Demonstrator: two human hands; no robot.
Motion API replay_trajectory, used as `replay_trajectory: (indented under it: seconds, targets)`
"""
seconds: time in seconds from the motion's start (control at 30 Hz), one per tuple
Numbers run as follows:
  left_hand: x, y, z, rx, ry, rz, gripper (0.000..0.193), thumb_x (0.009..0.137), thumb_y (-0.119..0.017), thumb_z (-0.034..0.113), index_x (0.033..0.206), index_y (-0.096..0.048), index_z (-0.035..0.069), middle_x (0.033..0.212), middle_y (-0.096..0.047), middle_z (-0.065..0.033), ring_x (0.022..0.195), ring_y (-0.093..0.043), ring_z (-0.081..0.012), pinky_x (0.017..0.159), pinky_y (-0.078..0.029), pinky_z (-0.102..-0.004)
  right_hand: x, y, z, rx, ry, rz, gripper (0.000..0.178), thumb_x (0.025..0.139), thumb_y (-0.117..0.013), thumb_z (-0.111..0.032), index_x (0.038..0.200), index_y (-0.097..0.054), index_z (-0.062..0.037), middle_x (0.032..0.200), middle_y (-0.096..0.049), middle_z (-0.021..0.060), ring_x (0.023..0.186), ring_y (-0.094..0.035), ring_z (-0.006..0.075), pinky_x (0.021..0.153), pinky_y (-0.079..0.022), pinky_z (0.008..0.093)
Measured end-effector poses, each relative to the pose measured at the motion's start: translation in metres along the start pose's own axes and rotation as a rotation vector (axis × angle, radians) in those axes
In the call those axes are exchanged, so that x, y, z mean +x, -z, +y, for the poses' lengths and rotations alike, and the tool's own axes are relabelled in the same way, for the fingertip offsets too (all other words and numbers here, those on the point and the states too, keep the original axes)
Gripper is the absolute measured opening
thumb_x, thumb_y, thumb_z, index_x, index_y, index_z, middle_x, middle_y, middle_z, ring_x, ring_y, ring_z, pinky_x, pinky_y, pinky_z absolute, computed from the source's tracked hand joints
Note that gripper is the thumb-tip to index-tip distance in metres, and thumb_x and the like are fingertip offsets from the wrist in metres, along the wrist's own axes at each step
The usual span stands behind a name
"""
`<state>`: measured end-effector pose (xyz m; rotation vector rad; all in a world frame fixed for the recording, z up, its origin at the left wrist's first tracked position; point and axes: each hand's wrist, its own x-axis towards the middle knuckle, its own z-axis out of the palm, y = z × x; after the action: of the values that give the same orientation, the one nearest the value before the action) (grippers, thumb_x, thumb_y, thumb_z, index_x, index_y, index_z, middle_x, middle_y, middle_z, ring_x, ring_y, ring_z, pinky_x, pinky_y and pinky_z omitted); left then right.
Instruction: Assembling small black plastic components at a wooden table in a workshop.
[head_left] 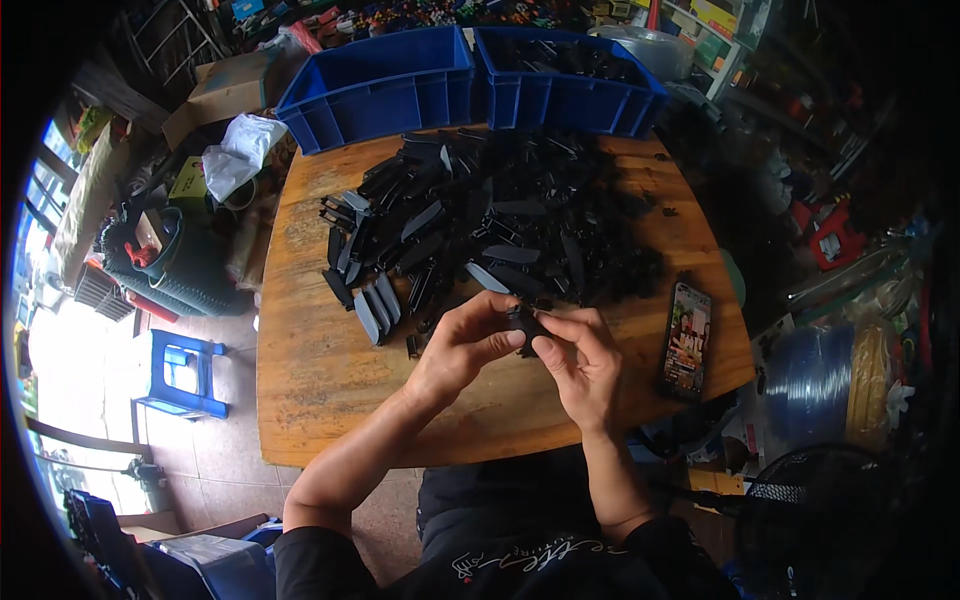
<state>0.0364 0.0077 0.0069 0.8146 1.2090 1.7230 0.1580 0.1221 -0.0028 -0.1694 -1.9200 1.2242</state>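
Observation:
Between both hands, above the near middle of the table, is a small black plastic part (523, 322). My left hand (473, 340) pinches it from the left with thumb and fingers. From the right, my right hand (577, 355) grips the same part, thumb and forefinger close to its edge. The fingers cover much of it, so its full shape cannot be made out. Just beyond the hands spreads a heap of black plastic parts (515, 208), many long and blade-shaped. Several dark grey blades (377, 308) lie side by side at the heap's near left.
Two blue crates stand at the table's far edge: the left crate (380, 98) and the right crate (570, 105), which has black parts inside. A phone with a lit screen (686, 340) lies right of my hands on the wooden table (320, 400). A blue stool (182, 373) stands left.

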Motion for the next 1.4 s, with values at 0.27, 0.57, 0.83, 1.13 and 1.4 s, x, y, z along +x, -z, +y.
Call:
replay_trajectory:
  seconds: [0.27, 0.57, 0.83, 1.13, 1.4]
  targets:
    - [-0.003, -0.006, -0.001, 0.045, 0.009, 0.006, 0.025, 0.086, -0.061, 0.011, 0.107, -0.054, 0.003, 0.098, -0.057, -0.0022, 0.096, -0.053, -0.0116, 0.088, -0.042, -0.0283, -0.015, 0.012, -0.001, -0.042, -0.138, -0.036, 0.012, 0.084, -0.063, -0.007, 0.092, -0.061, 0.0015, 0.082, -0.060, 0.0074, 0.072, -0.058, 0.0141, 0.065, -0.045, 0.0244]
    - [-0.006, -0.011, 0.000, 0.213, -0.075, 0.070, 0.030, 0.086, -0.061, 0.009, 0.111, -0.050, -0.002, 0.094, -0.058, -0.0074, 0.085, -0.056, -0.0117, 0.074, -0.047, -0.0263, -0.001, 0.002, -0.005, -0.120, -0.215, -0.227, 0.014, 0.094, -0.046, -0.011, 0.085, -0.043, -0.0004, 0.069, -0.058, 0.0104, 0.062, -0.059, 0.0194, 0.055, -0.044, 0.0294]
    - [0.010, 0.054, 0.038, 0.948, -0.092, 0.535, 0.028, 0.074, -0.054, 0.015, 0.098, -0.050, 0.001, 0.088, -0.056, -0.0159, 0.083, -0.059, -0.0284, 0.071, -0.046, -0.0366, 0.013, 0.022, -0.001, -0.544, 0.111, -0.352, 0.016, 0.073, -0.064, 0.004, 0.088, -0.062, 0.0005, 0.088, -0.058, 0.0087, 0.081, -0.055, 0.0243, 0.068, -0.046, 0.0326]
    - [0.012, 0.065, 0.016, 1.508, -0.076, 0.421, 0.029, 0.070, -0.067, 0.019, 0.093, -0.053, 0.006, 0.092, -0.060, -0.0153, 0.082, -0.060, -0.0349, 0.067, -0.049, -0.0433, -0.001, 0.006, 0.007, -0.569, 0.159, -0.432, 0.024, 0.072, -0.067, -0.002, 0.095, -0.063, -0.0027, 0.087, -0.057, 0.0068, 0.078, -0.055, 0.0217, 0.069, -0.047, 0.0309]
    - [0.012, 0.037, 0.017, -0.127, 0.038, -0.042, 0.027, 0.082, -0.063, 0.009, 0.107, -0.053, 0.003, 0.088, -0.061, -0.0042, 0.080, -0.056, -0.0117, 0.072, -0.044, -0.0247, 0.004, 0.019, -0.005, 0.443, -0.356, -0.124, 0.014, 0.085, -0.061, -0.008, 0.096, -0.055, -0.0008, 0.080, -0.056, 0.0024, 0.068, -0.057, 0.0085, 0.064, -0.048, 0.0215]
